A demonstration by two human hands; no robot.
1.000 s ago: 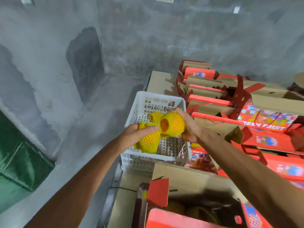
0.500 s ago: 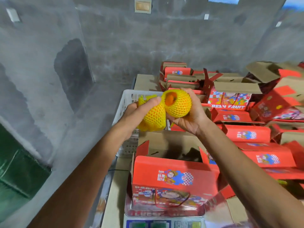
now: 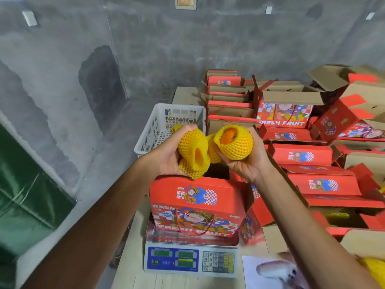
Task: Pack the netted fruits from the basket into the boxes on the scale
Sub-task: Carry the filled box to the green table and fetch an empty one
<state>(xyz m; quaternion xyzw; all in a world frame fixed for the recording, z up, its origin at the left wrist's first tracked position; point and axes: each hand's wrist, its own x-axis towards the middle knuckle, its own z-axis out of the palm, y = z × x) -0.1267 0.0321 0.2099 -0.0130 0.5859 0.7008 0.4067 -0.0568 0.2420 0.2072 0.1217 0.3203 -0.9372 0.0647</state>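
Observation:
My left hand (image 3: 166, 154) grips two oranges in yellow foam net (image 3: 192, 152), one above the other. My right hand (image 3: 248, 161) holds another netted orange (image 3: 235, 141), with a second yellow net (image 3: 212, 149) tucked behind it. Both hands hover just above the open top of a red fruit box (image 3: 193, 207), which stands on the metal pan of a digital scale (image 3: 191, 259). The white plastic basket (image 3: 164, 124) stands behind the box, to the left of my hands; its inside is mostly hidden.
Many red and brown cardboard fruit boxes (image 3: 302, 155) are stacked and scattered to the right, some open. A sheet of paper (image 3: 268, 272) lies right of the scale. A grey concrete wall and floor lie left, with a green tarp (image 3: 25, 190) at the left edge.
Both hands lifted the netted oranges out of the basket and carried them toward me, over the red box on the scale. The view tilted down, bringing the scale into sight.

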